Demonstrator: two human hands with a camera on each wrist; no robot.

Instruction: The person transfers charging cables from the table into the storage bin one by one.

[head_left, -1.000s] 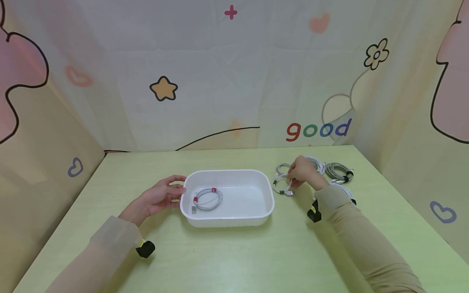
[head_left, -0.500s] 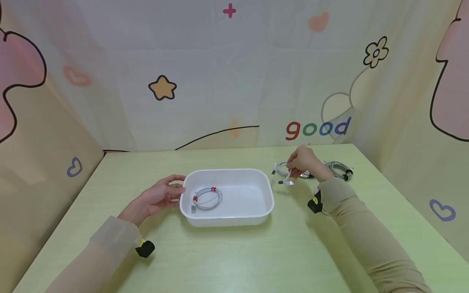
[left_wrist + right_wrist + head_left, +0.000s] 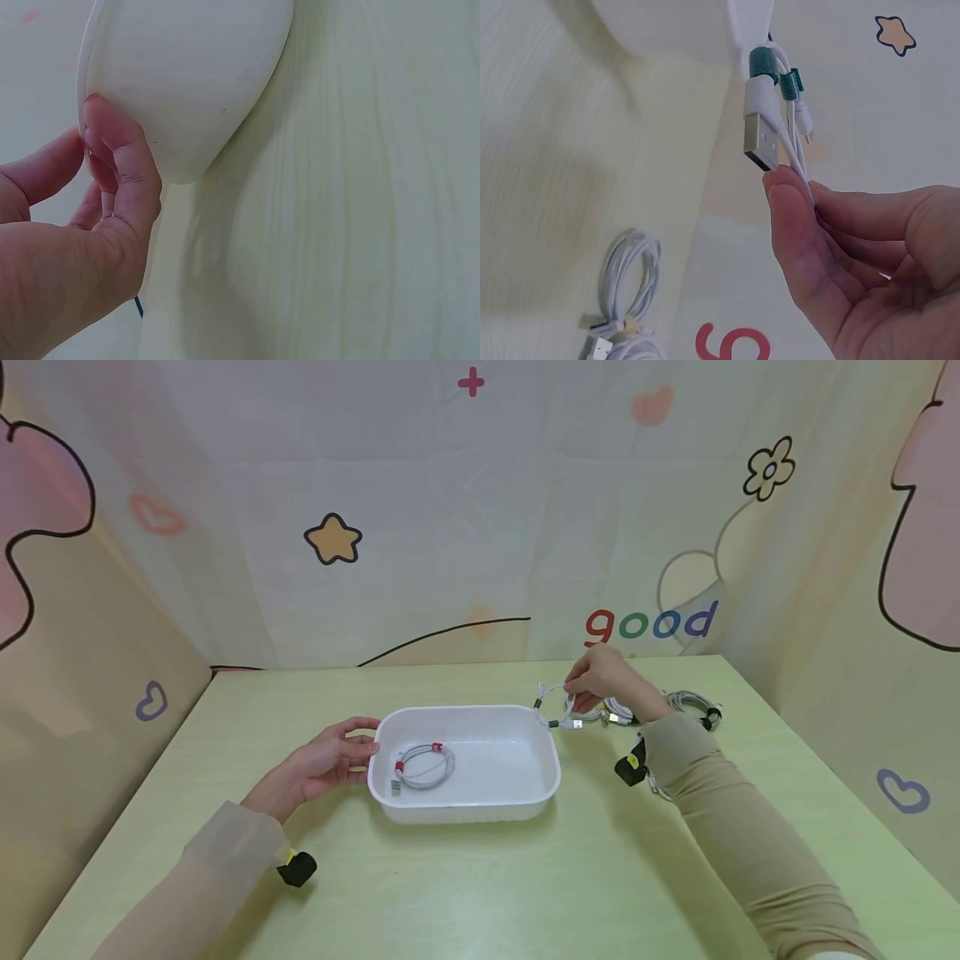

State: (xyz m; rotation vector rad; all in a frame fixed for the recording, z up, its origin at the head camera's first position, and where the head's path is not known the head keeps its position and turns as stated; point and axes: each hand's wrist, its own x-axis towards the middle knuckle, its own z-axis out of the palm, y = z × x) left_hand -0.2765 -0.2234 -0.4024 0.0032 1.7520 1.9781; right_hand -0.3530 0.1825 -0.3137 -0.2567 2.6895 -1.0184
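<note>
My left hand (image 3: 333, 756) holds the left end of a white plastic tub (image 3: 465, 814), its bent fingers against the rim and outer wall (image 3: 187, 82). Inside the tub, toward the left, lies a coiled white USB cable (image 3: 425, 787) with red ties. Over the tub's far right corner, my right hand (image 3: 603, 678) pinches a small coiled white USB cable (image 3: 553, 723) between thumb and fingers. Two dark green ties (image 3: 763, 64) bind this cable. Its metal USB plug (image 3: 759, 142) hangs toward the wrist camera, beside a smaller plug.
Behind and right of my right hand lie several coiled cables, among them a grey one (image 3: 693, 702) with a black tie and a pale one (image 3: 630, 274). My right forearm partly hides others. A printed cloth (image 3: 420, 485) stands along the table's back edge.
My right hand has lifted the green-tied cable off the table and carried it left to the tub's corner. The left hand and the tub have stayed put.
</note>
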